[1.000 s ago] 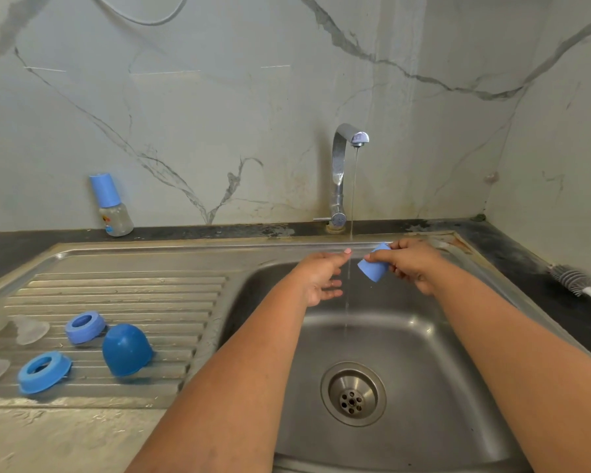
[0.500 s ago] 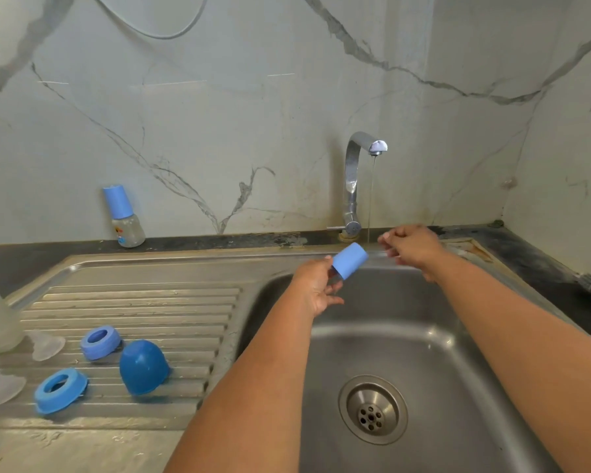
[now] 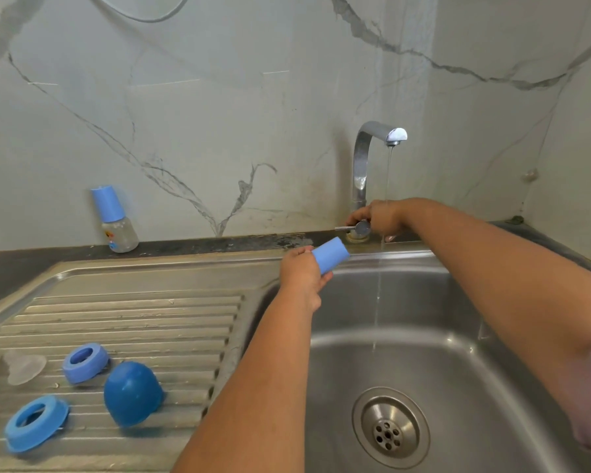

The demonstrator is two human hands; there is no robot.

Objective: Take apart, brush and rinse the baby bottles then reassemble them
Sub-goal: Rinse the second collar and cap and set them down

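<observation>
Cap [image 3: 331, 255], pinched in the left hand [image 3: 302, 272], points up-right just left of the stream, while right-hand fingers [image 3: 359, 218] curl on the tap lever [image 3: 354, 228].

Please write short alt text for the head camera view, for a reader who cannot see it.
A person's right hand grips the lever of a running chrome tap while the left hand holds a light blue cylindrical plastic cap over a steel sink. Blue bottle rings lie on the draining board.
</observation>
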